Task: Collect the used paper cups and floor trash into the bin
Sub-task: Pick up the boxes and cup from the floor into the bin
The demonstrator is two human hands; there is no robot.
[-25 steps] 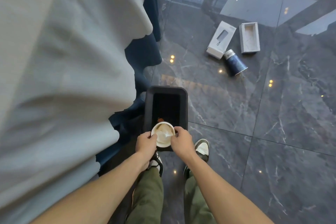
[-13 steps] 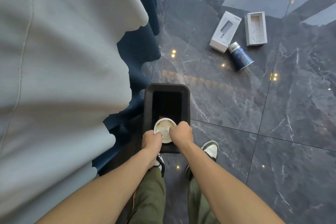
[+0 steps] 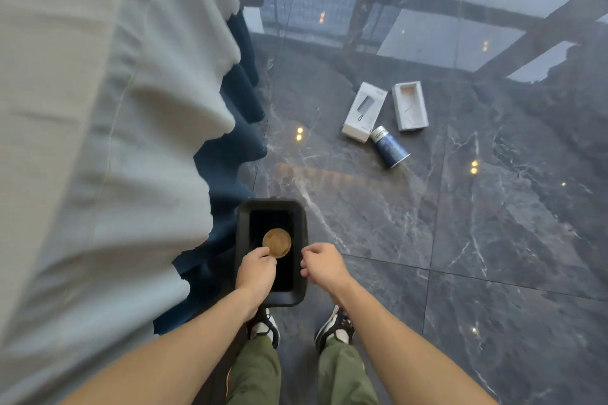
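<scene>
A used paper cup (image 3: 277,243), brown-stained inside, sits low and in shadow inside the opening of the black rectangular bin (image 3: 241,233) on the floor in front of my feet. My left hand (image 3: 256,271) hovers over the bin's near left side, its fingers loosely curled, and its fingertips overlap the cup's rim in view. My right hand (image 3: 324,265) hangs just right of the bin's rim, fingers loosely curled, holding nothing. Farther off on the floor lie a white box (image 3: 363,112), an open white box tray (image 3: 409,106) and a blue can (image 3: 390,146) on its side.
A table draped in pale cloth (image 3: 98,141) with a dark blue skirt (image 3: 230,154) fills the left side, right next to the bin. The glossy dark marble floor (image 3: 493,240) stretches to the right and ahead. My two shoes stand just behind the bin.
Both hands held the cup over the bin before. Now the right hand has pulled away to the right, and the cup looks smaller and darker, down inside the bin.
</scene>
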